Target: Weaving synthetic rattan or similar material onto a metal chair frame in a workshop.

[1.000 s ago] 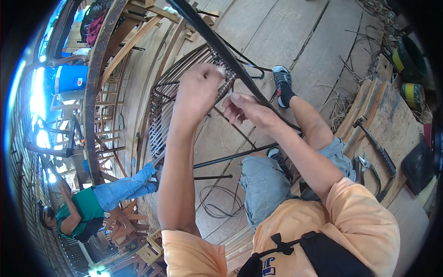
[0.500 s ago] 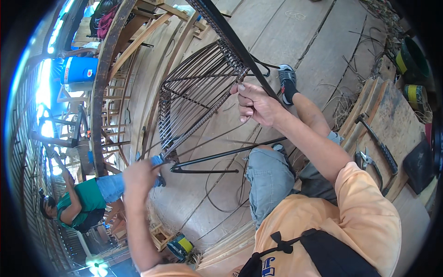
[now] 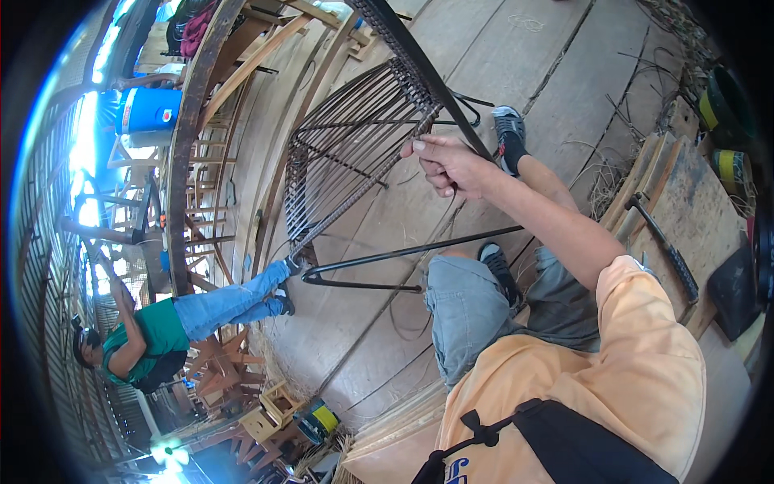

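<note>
My right hand (image 3: 451, 165) is closed, thumb and forefinger pinched together beside the upper corner of a dark woven seat frame. A thin dark weaving strand shows below its curled fingers; where exactly it is gripped is partly hidden. Rows of dark brown strands (image 3: 355, 141) run across the frame, with closer weaving at its far end. A wrapped rail (image 3: 363, 198) slants down from my hand to the lower corner. Black metal legs (image 3: 419, 256) stick out toward my knees. My left hand is out of view.
To the right, a hammer (image 3: 663, 246) lies on a wooden board (image 3: 697, 206). A dark green bucket (image 3: 726, 105) stands beyond it. At left, a person in a green top (image 3: 153, 339) stands near wooden frames and a blue cooler (image 3: 149, 110). Another bucket (image 3: 318, 421) sits below.
My left hand, blurred at the lower left before, has left the view. My right hand stays by the frame's corner. The pliers on the board are now mostly covered by my sleeve.
</note>
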A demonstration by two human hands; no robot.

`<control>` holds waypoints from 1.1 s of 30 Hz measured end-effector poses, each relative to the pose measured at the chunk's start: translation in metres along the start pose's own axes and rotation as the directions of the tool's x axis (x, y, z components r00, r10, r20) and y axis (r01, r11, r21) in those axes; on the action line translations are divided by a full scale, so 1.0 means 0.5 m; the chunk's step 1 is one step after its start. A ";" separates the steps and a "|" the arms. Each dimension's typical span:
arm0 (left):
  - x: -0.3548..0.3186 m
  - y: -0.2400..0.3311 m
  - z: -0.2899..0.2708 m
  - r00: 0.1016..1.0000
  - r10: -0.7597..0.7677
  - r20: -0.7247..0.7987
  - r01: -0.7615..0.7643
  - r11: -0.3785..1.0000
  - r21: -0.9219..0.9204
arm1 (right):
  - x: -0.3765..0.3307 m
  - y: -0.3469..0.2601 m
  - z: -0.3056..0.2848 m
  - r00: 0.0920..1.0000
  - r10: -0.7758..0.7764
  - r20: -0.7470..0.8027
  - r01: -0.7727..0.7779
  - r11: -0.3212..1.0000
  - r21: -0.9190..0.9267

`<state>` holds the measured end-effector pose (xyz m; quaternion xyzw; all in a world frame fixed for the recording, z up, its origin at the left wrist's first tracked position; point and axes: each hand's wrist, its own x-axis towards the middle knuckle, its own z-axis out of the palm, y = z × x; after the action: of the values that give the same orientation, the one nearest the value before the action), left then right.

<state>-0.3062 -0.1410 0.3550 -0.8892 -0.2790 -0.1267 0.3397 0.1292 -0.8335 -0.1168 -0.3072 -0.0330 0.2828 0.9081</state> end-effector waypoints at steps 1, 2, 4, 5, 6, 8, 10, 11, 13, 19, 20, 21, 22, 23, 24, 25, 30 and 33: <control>-0.032 0.002 0.027 0.999 0.024 0.034 -0.024 1.000 -0.006 | 0.003 0.002 -0.002 1.000 -0.006 0.007 0.006 1.000 -0.005; -0.065 0.003 0.050 0.997 0.047 0.067 -0.047 0.999 -0.011 | 0.004 0.006 -0.002 1.000 -0.013 0.015 0.013 1.000 -0.008; -0.150 0.029 0.107 0.987 0.092 0.130 -0.089 0.996 -0.030 | 0.004 0.005 0.001 1.000 -0.005 0.015 0.005 1.000 -0.031; -0.194 0.043 0.130 0.981 0.114 0.160 -0.109 0.993 -0.039 | 0.005 0.006 0.004 1.000 0.005 0.006 -0.004 0.999 -0.051; -0.240 0.070 0.158 0.971 0.144 0.192 -0.136 0.989 -0.054 | 0.004 0.009 0.006 0.999 0.008 0.035 -0.006 0.998 -0.064; -0.335 0.128 0.206 0.945 0.205 0.254 -0.189 0.978 -0.087 | 0.019 0.011 0.006 0.994 0.011 0.106 -0.007 0.999 -0.035; -0.362 0.499 0.066 0.898 0.313 0.309 -0.273 0.948 -0.165 | 0.004 0.007 -0.016 0.999 0.009 0.036 -0.007 0.999 -0.042; -0.290 0.703 0.002 0.650 -0.005 0.760 -0.063 0.996 0.060 | -0.011 0.013 -0.029 1.000 0.013 -0.015 -0.013 1.000 -0.024; -0.242 0.869 -0.026 0.867 0.403 0.294 -0.312 0.898 -0.312 | -0.007 0.032 0.000 0.999 0.023 0.047 -0.027 0.997 0.077; -0.118 1.476 -0.145 0.558 0.667 -0.495 -0.810 0.308 -0.498 | -0.041 0.057 0.018 0.987 -0.083 -0.138 0.140 0.862 0.487; -0.107 1.529 -0.152 0.534 0.680 -0.503 -0.821 0.277 -0.499 | -0.042 0.058 0.018 0.987 -0.077 -0.143 0.138 0.862 0.488; -0.093 1.574 -0.157 0.512 0.688 -0.514 -0.832 0.249 -0.496 | -0.037 0.056 0.016 0.988 -0.129 -0.091 0.157 0.846 0.509; -0.086 1.609 -0.150 0.504 0.681 -0.531 -0.839 0.240 -0.488 | -0.032 0.057 0.018 0.984 -0.176 -0.038 0.169 0.828 0.534; -0.083 1.640 -0.137 0.496 0.673 -0.548 -0.845 0.230 -0.482 | -0.033 0.059 0.014 0.984 -0.171 -0.054 0.174 0.836 0.521; -0.087 1.665 -0.132 0.499 0.675 -0.543 -0.842 0.229 -0.489 | -0.035 0.058 0.008 0.985 -0.164 -0.058 0.170 0.837 0.520; -0.091 1.684 -0.126 0.545 0.642 -0.539 -0.812 0.243 -0.531 | -0.035 0.057 0.003 0.987 -0.153 -0.058 0.161 0.842 0.515; -0.096 1.722 -0.104 0.633 0.562 -0.533 -0.751 0.277 -0.599 | -0.045 0.049 0.000 0.989 -0.130 -0.068 0.147 0.854 0.500; -0.104 1.727 -0.097 0.643 0.520 -0.562 -0.756 0.310 -0.577 | -0.049 0.065 -0.006 0.990 -0.090 -0.106 0.132 0.852 0.507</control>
<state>0.1527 -0.7247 -0.0915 -0.9497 0.2340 -0.2069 -0.0230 0.0935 -0.8269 -0.1351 -0.0632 0.0612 0.2164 0.9723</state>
